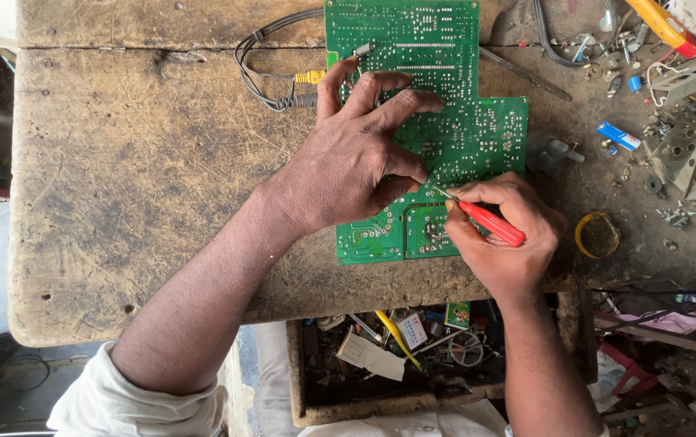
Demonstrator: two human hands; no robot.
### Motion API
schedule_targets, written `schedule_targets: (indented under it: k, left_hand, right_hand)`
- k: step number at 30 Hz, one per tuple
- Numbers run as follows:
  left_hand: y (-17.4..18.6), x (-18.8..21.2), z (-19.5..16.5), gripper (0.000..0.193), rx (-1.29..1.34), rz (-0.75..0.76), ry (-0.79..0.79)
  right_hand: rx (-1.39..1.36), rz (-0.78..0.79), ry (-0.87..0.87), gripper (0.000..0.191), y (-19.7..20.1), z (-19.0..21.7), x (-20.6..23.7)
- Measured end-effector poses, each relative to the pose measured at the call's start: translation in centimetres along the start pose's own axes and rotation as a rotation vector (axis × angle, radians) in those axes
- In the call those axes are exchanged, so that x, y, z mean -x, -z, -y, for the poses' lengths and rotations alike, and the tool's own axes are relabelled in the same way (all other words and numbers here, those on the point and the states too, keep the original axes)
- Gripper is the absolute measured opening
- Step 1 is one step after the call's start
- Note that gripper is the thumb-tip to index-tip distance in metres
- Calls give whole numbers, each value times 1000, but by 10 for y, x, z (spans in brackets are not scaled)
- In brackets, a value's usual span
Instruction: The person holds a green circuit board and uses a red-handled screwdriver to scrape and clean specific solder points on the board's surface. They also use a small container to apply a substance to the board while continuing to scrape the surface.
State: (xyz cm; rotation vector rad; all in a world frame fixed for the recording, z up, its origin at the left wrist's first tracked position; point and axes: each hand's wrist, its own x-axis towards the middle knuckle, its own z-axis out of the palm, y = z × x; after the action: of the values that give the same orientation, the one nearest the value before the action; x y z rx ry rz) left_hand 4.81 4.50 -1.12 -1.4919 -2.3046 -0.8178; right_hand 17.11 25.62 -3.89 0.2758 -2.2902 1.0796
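A green circuit board (412, 48) lies solder side up on a worn wooden bench (137, 162). My left hand (356, 154) rests flat on the board's middle, fingers spread and pressing it down. My right hand (502, 243) grips a small red-handled screwdriver (489, 223); its thin metal tip touches the board near the lower right part, just below my left thumb.
A black cable with a yellow plug (309, 77) lies at the board's left edge. Loose screws, a blue part (617, 135), a yellow ring (597, 235) and a yellow-red tool (664, 24) litter the right side. An open drawer (396, 348) of odds and ends sits below the bench edge.
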Motion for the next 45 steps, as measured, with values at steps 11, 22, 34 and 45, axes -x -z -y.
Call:
schedule_targets:
  k: [11,22,34,45]
  left_hand:
    - [0,-1,0,17,5,-1,0]
    - [0,0,0,18,14,-4,3]
    - [0,-1,1,18,3,-4,-10]
    - [-1,0,0,17,-1,-15,-13]
  right_hand:
    - [-1,-10,-11,28,0,0,0]
    - [15,-10,11,27,0,1,-1]
    - [6,-10,-11,28,-1,-1,1]
    - [-7,-8,-22,27,0,2,-1]
